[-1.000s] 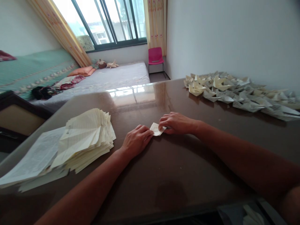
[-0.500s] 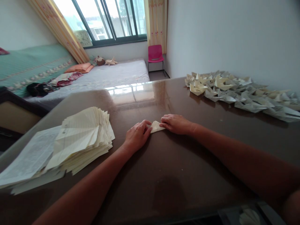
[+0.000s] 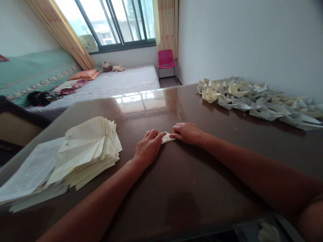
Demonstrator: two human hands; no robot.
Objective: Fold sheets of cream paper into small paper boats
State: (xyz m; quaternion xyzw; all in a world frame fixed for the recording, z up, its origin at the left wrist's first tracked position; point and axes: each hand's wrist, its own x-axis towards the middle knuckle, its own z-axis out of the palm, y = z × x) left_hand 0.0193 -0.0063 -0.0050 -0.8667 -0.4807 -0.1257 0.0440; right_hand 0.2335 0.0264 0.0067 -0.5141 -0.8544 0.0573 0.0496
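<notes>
A small folded piece of cream paper (image 3: 167, 138) lies on the brown glossy table (image 3: 161, 181) between my hands. My left hand (image 3: 149, 145) is closed on its left end, thumb and fingers pressing it. My right hand (image 3: 188, 133) grips the right end, fingers curled over it. Much of the paper is hidden under the fingers. To the left of my left hand sits a thick stack of loose cream sheets (image 3: 83, 151). Rows of folded paper boats (image 3: 242, 95) stand at the far right.
A grey-white printed sheet (image 3: 32, 164) sticks out from under the stack's left side. Beyond the table are a bed (image 3: 131, 77), a pink chair (image 3: 166, 59) and a window (image 3: 118, 23). A white wall (image 3: 247, 40) runs along the right.
My left fingers have moved over more of the paper, and the paper's raised peak now looks lower and flatter. The view has shifted slightly.
</notes>
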